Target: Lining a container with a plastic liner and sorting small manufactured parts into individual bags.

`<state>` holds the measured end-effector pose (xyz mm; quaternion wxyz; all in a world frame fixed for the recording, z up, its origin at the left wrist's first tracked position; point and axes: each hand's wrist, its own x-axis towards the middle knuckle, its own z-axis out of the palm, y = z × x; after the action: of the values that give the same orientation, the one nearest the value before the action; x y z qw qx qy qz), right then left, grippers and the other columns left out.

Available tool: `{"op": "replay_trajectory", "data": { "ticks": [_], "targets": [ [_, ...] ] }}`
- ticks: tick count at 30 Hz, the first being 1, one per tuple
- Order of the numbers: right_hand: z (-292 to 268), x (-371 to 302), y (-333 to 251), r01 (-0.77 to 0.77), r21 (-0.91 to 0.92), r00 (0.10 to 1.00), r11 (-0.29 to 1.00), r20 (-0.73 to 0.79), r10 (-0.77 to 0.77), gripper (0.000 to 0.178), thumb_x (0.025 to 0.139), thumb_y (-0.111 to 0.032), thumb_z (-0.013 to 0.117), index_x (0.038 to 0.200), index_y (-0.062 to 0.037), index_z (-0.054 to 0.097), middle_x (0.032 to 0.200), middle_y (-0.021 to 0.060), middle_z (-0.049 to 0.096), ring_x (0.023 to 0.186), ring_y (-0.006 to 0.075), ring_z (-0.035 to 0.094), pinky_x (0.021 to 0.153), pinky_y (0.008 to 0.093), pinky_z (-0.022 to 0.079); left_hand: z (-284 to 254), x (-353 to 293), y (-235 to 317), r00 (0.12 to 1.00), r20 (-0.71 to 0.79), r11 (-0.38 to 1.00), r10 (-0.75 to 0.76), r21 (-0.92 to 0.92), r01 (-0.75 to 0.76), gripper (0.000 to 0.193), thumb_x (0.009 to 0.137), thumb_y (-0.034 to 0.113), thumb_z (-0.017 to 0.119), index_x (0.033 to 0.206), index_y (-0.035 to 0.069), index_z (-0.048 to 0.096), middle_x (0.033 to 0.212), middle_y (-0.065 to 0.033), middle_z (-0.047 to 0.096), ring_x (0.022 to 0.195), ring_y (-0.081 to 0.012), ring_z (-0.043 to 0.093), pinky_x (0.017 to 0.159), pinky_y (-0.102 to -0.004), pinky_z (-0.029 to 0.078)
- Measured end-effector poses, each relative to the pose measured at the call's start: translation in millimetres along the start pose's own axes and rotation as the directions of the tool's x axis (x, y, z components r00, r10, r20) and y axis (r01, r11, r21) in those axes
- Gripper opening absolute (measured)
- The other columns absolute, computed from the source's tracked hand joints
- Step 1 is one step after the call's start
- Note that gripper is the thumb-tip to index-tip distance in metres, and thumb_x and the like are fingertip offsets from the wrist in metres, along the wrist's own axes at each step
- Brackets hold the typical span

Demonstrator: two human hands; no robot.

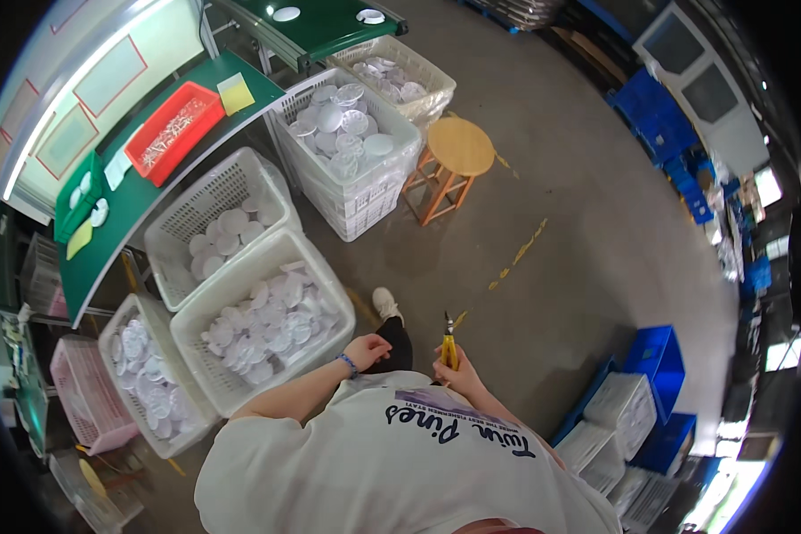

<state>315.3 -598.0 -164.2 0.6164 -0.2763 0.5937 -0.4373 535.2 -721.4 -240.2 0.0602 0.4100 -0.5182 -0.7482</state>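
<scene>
My right hand [461,375] is closed around a pair of yellow-handled pliers [449,349], their dark jaws pointing up and away from me. My left hand [368,351], with a blue band at the wrist, hangs in front of my body. Its fingers are curled together, and nothing shows in them. Nearest to that hand is a large white plastic crate [333,287], holding many round white plastic pieces [276,325]. Part of my dark trouser leg and one white shoe [386,303] show just beyond the hands.
More crates of white discs [338,125] stand ahead and left. A wooden stool [459,148] is beyond them. A green workbench [120,218] at left carries a red tray [176,129] of small pieces. A green conveyor [325,27] is at the top. Blue bins [657,356] stand at right.
</scene>
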Motion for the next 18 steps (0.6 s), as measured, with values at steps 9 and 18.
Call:
{"op": "replay_trajectory", "data": {
  "ticks": [9, 18],
  "targets": [
    [-106.3, 196.9, -147.4, -0.105, -0.353, 0.986, 0.93, -0.158, 0.051, 0.033, 0.082, -0.007, 0.06, 0.109, -0.0089, 0.042, 0.073, -0.0007, 0.046, 0.057, 0.0073, 0.044, 0.046, 0.0208, 0.037, -60.6, 170.6, 104.8, 0.966, -0.24, 0.983, 0.096, -0.128, -0.129, 0.021, 0.088, 0.016, 0.053, 0.1, 0.001, 0.061, 0.084, -0.0063, 0.066, 0.073, -0.0122, 0.061, 0.067, -0.0245, 0.049],
    [-173.7, 437.7, -195.6, 0.132, -0.862, 0.991, 0.49, 0.101, -0.089, 0.039, 0.081, -0.013, 0.06, 0.116, -0.009, 0.044, 0.101, 0.0122, 0.059, 0.091, 0.0278, 0.06, 0.074, 0.0377, 0.049, -92.7, 252.7, 116.4, 0.828, -0.547, 0.942, -0.123, -0.327, -0.076, 0.017, 0.088, 0.011, 0.054, 0.1, 0.001, 0.059, 0.084, -0.0074, 0.066, 0.077, -0.0138, 0.062, 0.068, -0.0259, 0.049]
  ]
}}
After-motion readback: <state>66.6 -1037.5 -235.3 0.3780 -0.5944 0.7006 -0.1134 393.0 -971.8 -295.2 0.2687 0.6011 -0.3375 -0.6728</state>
